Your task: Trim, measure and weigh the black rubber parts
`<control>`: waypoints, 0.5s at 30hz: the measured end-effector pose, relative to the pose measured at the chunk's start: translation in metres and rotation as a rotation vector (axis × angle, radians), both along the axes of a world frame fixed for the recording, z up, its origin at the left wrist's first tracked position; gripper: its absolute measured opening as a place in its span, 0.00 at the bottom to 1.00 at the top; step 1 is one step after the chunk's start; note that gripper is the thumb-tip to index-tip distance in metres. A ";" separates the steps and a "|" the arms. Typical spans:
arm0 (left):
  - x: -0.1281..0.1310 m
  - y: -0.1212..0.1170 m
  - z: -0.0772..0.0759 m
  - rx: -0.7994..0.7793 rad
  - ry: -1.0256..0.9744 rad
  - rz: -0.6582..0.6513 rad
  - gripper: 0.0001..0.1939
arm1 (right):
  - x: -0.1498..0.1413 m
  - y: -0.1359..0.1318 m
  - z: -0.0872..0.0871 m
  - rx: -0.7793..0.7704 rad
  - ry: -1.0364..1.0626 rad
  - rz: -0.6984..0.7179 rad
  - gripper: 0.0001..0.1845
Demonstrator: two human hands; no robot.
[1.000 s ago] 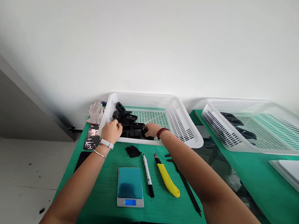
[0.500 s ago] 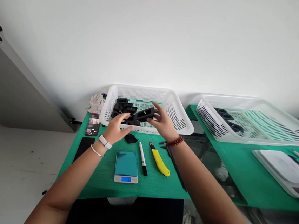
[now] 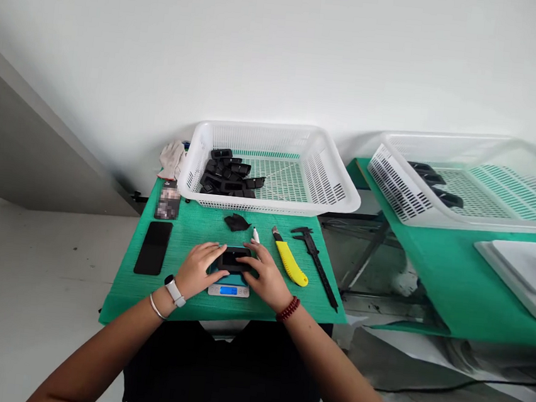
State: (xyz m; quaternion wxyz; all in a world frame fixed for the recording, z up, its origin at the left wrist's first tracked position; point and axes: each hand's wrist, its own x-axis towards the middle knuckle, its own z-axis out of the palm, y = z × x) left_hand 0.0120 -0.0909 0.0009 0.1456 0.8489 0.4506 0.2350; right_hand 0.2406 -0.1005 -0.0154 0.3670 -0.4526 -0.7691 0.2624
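1. Both hands worked at one part: the left hand (image 3: 199,270) and the right hand (image 3: 267,277) had thumbs and fingers spread about opposite ends of a black rectangular frame with an open centre (image 3: 231,266). Whether either hand pinched it firmly cannot be told.
2. Part position: the frame lay flat over the teal platform of a small silver digital scale (image 3: 215,289). Contact between frame and platform was hidden. The blue display was lit; its digits were too small to read surely.
3. Main container: a white perforated plastic basket (image 3: 286,206) stood behind the scale. Black moulded pieces (image 3: 225,175) were heaped in its left half, overlapping at various angles; the slatted floor on the right was exposed.
4. Second container: a similar white slatted basket (image 3: 483,227) stood to the right on a separate green-covered surface (image 3: 436,268). Dark, elongated parts (image 3: 446,198) lay in a row near its left wall.
5. Adjacent items: a crumpled black scrap (image 3: 237,223) lay between main basket and scale. Right of it were a white marker (image 3: 256,234), partly covered by the right hand, a yellow-handled cutter (image 3: 293,265) and a black caliper (image 3: 316,262).
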 end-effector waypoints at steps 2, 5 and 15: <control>-0.001 -0.004 -0.004 0.000 0.029 0.027 0.27 | -0.002 -0.002 -0.005 0.017 -0.064 0.004 0.17; 0.000 -0.005 -0.007 -0.016 0.056 0.055 0.27 | -0.005 -0.002 -0.010 0.031 -0.098 0.011 0.16; -0.044 -0.070 0.003 -0.177 0.083 0.158 0.21 | 0.032 -0.032 0.041 -0.037 -0.369 0.009 0.16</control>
